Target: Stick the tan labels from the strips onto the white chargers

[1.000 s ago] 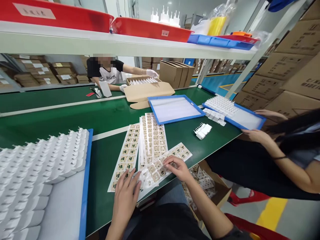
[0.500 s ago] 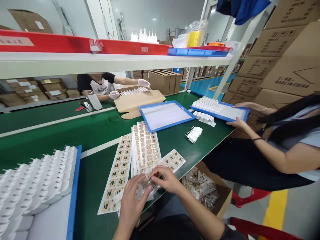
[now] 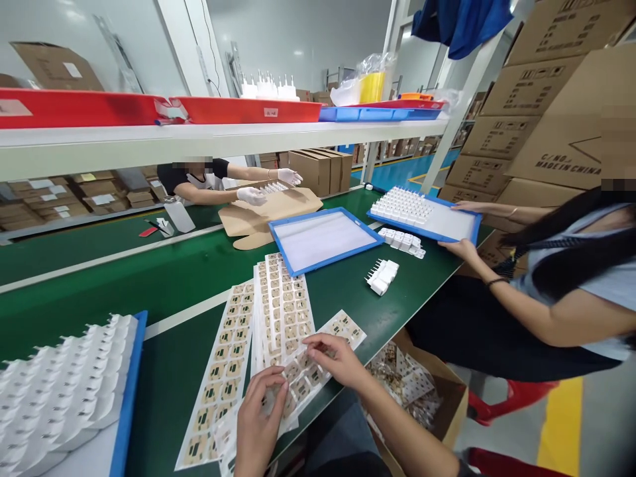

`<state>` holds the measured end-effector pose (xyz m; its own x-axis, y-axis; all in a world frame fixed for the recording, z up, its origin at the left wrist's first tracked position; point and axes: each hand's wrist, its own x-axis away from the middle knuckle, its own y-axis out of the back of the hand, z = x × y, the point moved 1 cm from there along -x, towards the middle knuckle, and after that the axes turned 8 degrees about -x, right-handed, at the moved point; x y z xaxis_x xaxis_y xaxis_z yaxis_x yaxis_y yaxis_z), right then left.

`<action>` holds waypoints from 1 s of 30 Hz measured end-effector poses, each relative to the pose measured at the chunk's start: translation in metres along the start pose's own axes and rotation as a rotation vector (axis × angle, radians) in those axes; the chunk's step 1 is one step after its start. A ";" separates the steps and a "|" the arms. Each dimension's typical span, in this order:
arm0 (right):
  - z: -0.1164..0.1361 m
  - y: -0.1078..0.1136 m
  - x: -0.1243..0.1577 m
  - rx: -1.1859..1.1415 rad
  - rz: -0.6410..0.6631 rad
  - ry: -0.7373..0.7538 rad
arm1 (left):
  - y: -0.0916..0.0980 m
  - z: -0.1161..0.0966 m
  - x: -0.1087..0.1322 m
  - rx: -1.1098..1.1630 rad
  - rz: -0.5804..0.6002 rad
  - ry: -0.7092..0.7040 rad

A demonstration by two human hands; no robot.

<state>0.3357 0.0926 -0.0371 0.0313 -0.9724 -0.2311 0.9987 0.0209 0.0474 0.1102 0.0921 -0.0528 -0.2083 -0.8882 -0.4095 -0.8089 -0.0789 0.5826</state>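
Under both hands lies a slanted sticker sheet (image 3: 342, 329), white with rows of tan pieces; part of it looks glossy. My left hand (image 3: 261, 411) is closed at its near end, thumb and forefinger pinched on the sheet. My right hand (image 3: 338, 358) is also closed, its bent fingertips gripping the sheet farther up; any small piece between them is hidden. To the left, a long sticker sheet (image 3: 223, 371) with dark green openings lies flat. Behind it is an overlapping stack of sticker sheets (image 3: 293, 305).
Pronged white plastic parts (image 3: 64, 391) fill a blue-edged tray (image 3: 130, 391) at left. Another blue-framed tray (image 3: 325, 238) lies ahead, near loose white parts (image 3: 382, 277). A co-worker at right holds a tray (image 3: 454, 224). An open carton (image 3: 454, 404) holds scrap sheets below the bench edge.
My hands have moved apart; the right fingers are lifted away from the left. The view has shifted slightly. Across the bench, the gloved co-worker's hands have moved over the box of parts.
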 end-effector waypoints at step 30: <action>0.046 -0.037 -0.015 0.283 0.221 0.313 | 0.010 -0.009 0.003 0.478 -0.102 0.151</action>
<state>0.2965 0.0953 0.0090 0.2964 -0.8342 -0.4650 0.9175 0.1135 0.3811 0.1065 0.0844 -0.0414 -0.0621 -0.9449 -0.3214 -0.9894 0.0158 0.1447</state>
